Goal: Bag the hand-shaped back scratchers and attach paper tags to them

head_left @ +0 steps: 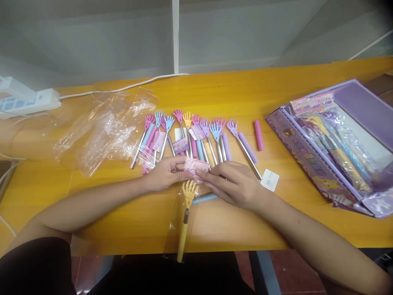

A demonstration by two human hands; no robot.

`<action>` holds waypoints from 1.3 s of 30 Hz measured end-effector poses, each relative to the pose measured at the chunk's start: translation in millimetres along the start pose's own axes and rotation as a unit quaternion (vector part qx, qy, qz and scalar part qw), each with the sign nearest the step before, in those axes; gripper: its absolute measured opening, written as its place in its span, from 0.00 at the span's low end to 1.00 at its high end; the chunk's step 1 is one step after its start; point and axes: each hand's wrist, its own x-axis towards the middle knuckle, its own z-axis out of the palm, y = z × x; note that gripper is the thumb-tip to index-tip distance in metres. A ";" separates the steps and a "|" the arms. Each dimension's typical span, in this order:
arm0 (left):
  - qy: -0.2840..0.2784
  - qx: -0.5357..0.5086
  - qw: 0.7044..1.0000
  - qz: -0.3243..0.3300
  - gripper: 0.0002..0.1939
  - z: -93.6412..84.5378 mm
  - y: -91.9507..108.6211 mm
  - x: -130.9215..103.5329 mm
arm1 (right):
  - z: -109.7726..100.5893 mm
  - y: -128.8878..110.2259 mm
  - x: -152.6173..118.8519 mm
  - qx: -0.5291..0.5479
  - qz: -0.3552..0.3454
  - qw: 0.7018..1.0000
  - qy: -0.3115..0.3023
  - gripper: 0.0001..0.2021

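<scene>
Between my two hands is the pink printed top of a clear plastic packet (196, 164). My left hand (167, 173) pinches its left side, and my right hand (235, 183) has its fingers on the right side. Below them hangs the packet's body with a yellow hand-shaped back scratcher (185, 221) inside, reaching past the table's front edge. A blue tube (205, 198) lies partly under my right hand. Just beyond my hands, several scratchers with pink, blue, yellow and purple heads (215, 132) lie among coloured tubes and tags.
Crumpled clear bags (107, 131) lie at the left on the table (233, 94). A purple box (316, 164) with packed scratchers stands at the right. A white power strip (39, 101) and its cable are at the back left. A white tag (269, 180) lies by my right wrist.
</scene>
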 end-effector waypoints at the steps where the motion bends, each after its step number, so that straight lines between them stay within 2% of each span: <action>1: 0.000 -0.001 1.000 0.000 0.24 0.3 0.5 0.1 | -0.5 0.2 -0.5 0.000 -0.003 1.000 0.000 0.16; 5: 0.007 0.003 1.000 0.003 0.24 0.9 1.6 0.1 | -1.2 3.5 -3.6 0.022 -0.008 1.000 0.005 0.14; 9: 0.012 0.019 1.000 -0.002 0.25 1.8 2.1 -1.8 | -0.7 6.5 -5.1 0.068 0.017 0.997 0.042 0.06; 14: -0.007 0.023 1.000 -0.001 0.23 3.9 4.0 -3.8 | -2.8 4.7 -2.8 0.155 0.146 0.975 0.056 0.10; 16: -0.014 0.025 1.000 -0.002 0.23 4.6 4.6 -3.7 | -3.6 2.8 -0.9 0.195 0.195 0.961 0.038 0.12; 19: -0.018 0.031 0.999 0.001 0.21 5.2 4.1 -3.4 | -2.9 -2.0 2.5 0.247 0.223 0.943 -0.004 0.13; 22: -0.031 0.056 0.998 0.002 0.21 5.3 2.0 -4.3 | 0.6 -8.3 4.9 0.271 0.228 0.935 -0.032 0.14; 26: -0.036 0.105 0.994 -0.006 0.21 4.5 -0.4 -6.5 | 6.8 -13.4 5.0 0.256 0.225 0.939 -0.036 0.18; 30: -0.052 0.086 0.995 0.010 0.17 3.1 0.9 -7.4 | 11.0 -13.8 3.0 0.242 0.208 0.947 -0.029 0.18; 35: -0.019 0.121 0.992 0.025 0.12 4.0 2.8 -8.5 | 15.1 -16.3 -1.2 0.199 0.161 0.966 -0.027 0.15; 39: -0.008 0.154 0.987 0.032 0.15 5.6 3.9 -9.1 | 16.1 -18.9 -3.5 0.145 0.123 0.980 -0.049 0.13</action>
